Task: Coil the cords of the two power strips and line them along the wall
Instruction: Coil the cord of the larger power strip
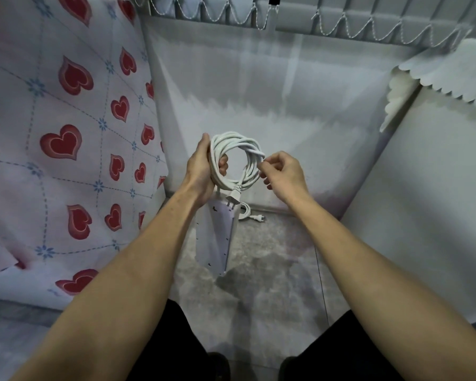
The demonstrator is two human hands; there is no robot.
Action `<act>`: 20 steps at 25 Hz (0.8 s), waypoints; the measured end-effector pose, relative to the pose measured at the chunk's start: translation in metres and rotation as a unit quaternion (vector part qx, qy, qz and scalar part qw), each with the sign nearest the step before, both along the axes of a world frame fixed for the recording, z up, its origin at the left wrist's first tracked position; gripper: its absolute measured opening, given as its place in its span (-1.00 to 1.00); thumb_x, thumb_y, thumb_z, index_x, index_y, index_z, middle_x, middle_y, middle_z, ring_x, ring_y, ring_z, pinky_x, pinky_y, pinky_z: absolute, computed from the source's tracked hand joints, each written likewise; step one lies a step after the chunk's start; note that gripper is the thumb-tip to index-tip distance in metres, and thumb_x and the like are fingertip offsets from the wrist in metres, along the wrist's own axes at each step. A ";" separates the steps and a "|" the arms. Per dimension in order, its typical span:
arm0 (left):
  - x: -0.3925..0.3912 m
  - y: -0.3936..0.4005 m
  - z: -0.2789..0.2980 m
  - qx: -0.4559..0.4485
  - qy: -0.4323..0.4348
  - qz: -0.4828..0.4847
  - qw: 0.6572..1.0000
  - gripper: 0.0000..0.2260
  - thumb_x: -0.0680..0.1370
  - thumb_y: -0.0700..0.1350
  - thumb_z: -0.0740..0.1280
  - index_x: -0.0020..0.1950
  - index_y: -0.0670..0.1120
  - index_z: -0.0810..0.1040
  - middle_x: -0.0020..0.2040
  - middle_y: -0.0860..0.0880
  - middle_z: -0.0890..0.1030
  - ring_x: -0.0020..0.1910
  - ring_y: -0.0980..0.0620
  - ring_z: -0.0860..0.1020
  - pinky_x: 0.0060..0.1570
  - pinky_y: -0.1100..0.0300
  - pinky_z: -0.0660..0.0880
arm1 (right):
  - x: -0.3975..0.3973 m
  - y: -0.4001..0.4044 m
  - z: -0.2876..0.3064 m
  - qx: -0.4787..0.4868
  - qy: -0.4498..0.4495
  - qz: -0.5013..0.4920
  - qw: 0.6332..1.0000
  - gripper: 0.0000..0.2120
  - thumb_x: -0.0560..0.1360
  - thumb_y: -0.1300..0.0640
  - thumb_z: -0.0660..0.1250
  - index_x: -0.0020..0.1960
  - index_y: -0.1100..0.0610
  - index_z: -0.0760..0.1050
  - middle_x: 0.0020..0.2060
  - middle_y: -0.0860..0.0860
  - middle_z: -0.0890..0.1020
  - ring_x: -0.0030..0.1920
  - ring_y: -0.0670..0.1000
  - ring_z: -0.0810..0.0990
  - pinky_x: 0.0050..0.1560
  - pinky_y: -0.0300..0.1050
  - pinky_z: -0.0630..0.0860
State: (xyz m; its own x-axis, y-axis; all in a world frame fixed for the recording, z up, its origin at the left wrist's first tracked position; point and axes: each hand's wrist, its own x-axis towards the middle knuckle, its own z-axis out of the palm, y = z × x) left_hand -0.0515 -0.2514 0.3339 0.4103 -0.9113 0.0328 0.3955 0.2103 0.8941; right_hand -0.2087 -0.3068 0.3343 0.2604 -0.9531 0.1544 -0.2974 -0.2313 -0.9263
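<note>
both hands on white round cord coil point(235, 158) | left hand point(201, 171) grips coil's left side | right hand point(282, 174) pinches right strands | white power strip point(217, 232) hangs below, long axis down

Both arms outstretched, left grip point(201, 167) curled closed, right grip point(282, 171) pinching with fingertips

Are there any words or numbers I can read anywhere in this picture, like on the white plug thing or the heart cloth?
No readable text anywhere.
Power strip: only dark socket marks, no legible label.
Coiled cord and its plug: plain white, nothing printed that shows.
Heart cloth: red hearts and blue flowers only, no words.
Second plug on the floor: too small to tell.
</note>
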 end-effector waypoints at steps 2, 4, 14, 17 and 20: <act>-0.001 0.000 -0.002 -0.011 0.016 -0.025 0.999 -0.66 0.65 0.03 0.08 -0.02 -0.14 0.55 -0.43 -0.01 0.42 -0.45 0.10 0.34 -0.36 0.23 0.30 | 0.000 0.000 0.001 -0.058 0.006 -0.064 0.996 -0.84 0.40 -0.02 0.40 -0.13 0.04 0.51 -0.26 -0.01 0.63 -0.26 0.00 0.59 -0.18 -0.04 0.53; -0.004 0.001 -0.005 -0.014 -0.021 -0.036 0.999 -0.69 0.66 0.01 0.10 0.08 -0.17 0.52 -0.37 -0.02 0.43 -0.42 0.12 0.38 -0.34 0.27 0.35 | -0.001 -0.001 0.004 -0.064 -0.038 -0.081 0.994 -0.85 0.44 0.00 0.37 -0.21 0.07 0.55 -0.33 -0.01 0.64 -0.33 -0.04 0.59 -0.28 -0.07 0.52; -0.031 0.012 -0.017 -0.037 -0.361 -0.144 0.921 -0.89 0.63 -0.16 0.24 -0.04 -0.10 0.32 -0.26 -0.08 0.42 -0.32 0.10 0.38 -0.33 0.27 0.34 | -0.008 -0.010 0.019 0.269 -0.102 0.029 0.957 -0.61 0.41 -0.17 0.42 -0.35 0.09 0.41 -0.53 -0.04 0.34 -0.61 -0.12 0.17 -0.62 -0.32 0.06; -0.048 0.009 -0.028 -0.082 -0.439 -0.167 0.879 -0.87 0.59 -0.20 0.28 -0.04 0.00 0.36 -0.29 0.18 0.39 -0.33 0.25 0.35 -0.25 0.31 0.32 | -0.016 -0.014 0.015 0.245 -0.016 0.024 0.969 -0.65 0.32 -0.11 0.50 -0.38 0.06 0.41 -0.59 -0.07 0.26 -0.61 -0.11 0.11 -0.61 -0.31 0.04; -0.050 0.005 -0.038 -0.073 -0.471 -0.155 0.865 -0.91 0.54 -0.09 0.31 -0.06 0.01 0.40 -0.28 0.13 0.40 -0.28 0.13 0.35 -0.20 0.13 0.35 | -0.022 -0.021 0.015 0.213 0.027 0.019 0.977 -0.72 0.31 0.04 0.48 -0.41 0.07 0.40 -0.64 -0.08 0.27 -0.63 -0.10 0.11 -0.59 -0.32 0.04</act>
State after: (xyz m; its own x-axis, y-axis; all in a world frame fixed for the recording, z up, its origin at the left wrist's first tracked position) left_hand -0.1014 -0.2466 0.2958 -0.1239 -0.9309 0.3437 -0.4379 0.3621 0.8229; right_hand -0.2306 -0.3276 0.3494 0.2938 -0.9174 -0.2686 -0.3474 0.1593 -0.9241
